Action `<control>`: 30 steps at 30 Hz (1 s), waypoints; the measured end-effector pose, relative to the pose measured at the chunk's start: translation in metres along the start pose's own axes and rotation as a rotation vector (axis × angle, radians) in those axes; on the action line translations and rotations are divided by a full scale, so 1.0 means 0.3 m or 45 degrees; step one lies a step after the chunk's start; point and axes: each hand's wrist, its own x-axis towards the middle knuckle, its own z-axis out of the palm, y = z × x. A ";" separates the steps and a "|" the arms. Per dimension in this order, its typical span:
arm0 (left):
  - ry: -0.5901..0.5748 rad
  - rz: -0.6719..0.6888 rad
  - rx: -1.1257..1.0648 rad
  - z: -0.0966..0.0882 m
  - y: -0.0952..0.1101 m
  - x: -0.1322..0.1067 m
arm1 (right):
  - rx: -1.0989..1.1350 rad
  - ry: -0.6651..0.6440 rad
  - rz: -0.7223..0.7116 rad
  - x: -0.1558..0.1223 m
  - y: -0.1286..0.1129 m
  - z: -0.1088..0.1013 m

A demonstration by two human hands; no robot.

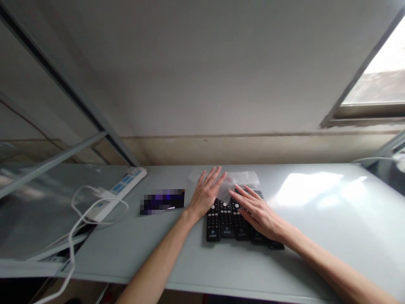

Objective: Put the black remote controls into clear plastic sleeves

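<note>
Several black remote controls (227,223) lie side by side on the grey table (183,261), their buttons facing up. Over their far ends is a clear plastic bag (225,192). My left hand (206,192) is open, its fingers stretched out at the bag's left side and its palm next to the leftmost remote. From the right, my right hand (257,211) reaches over the remotes with its fingers extended, the fingertips at the bag's right edge. It hides parts of the right-hand remotes. Further clear plastic bags (245,178) lie flat just behind.
A phone (177,199) with a lit, partly blurred screen lies left of my left hand. A white power strip (129,180) with a looped white cable (72,249) lies at the left by the metal frame (79,101). The wall (202,84) rises behind the table.
</note>
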 end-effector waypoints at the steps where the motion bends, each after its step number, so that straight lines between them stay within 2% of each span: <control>1: 0.013 0.025 0.008 -0.001 0.004 0.002 | -0.012 0.002 0.005 0.000 0.001 0.002; 5: 0.077 0.132 -0.006 -0.006 0.032 0.006 | -0.041 -0.002 0.005 0.001 0.005 0.007; 10: 0.069 0.221 -0.050 -0.015 0.045 0.003 | -0.049 -0.035 -0.062 0.002 0.013 0.008; 21: 0.308 0.080 -0.251 -0.030 0.025 0.002 | -0.045 0.022 -0.050 -0.003 0.008 0.002; 30: 0.242 0.120 -0.276 -0.025 0.036 0.012 | -0.043 0.031 -0.132 0.019 -0.049 -0.037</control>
